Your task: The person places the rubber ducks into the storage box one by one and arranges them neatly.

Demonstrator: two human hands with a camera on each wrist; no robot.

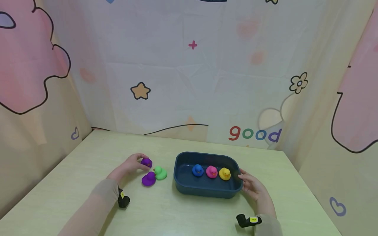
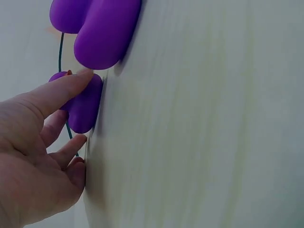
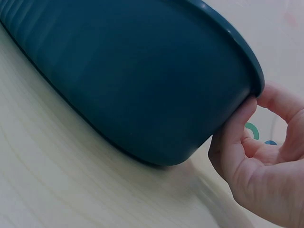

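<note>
My left hand (image 1: pixel 133 164) pinches a small purple rubber duck (image 1: pixel 146 162) between thumb and fingers, low over the table. In the left wrist view, the thumb lies across the near side of this duck (image 2: pixel 85 111). A second purple duck (image 1: pixel 148 179) and a green duck (image 1: pixel 160 173) sit close beside the hand, touching or nearly so. My right hand (image 1: pixel 254 187) holds the right end of a dark blue-green tub (image 1: pixel 203 192), fingers and thumb at its rim (image 3: pixel 254 78). Inside it stand a blue duck (image 1: pixel 198 170), a pink duck (image 1: pixel 211 172) and a yellow duck (image 1: pixel 225 174).
The pale wooden table (image 1: pixel 153 213) carries the tub right of the loose ducks. A printed cloth (image 1: pixel 183 95) with a star and the word "good" hangs behind it, with more cloth at both sides. Each wrist wears a black camera (image 1: pixel 123 199).
</note>
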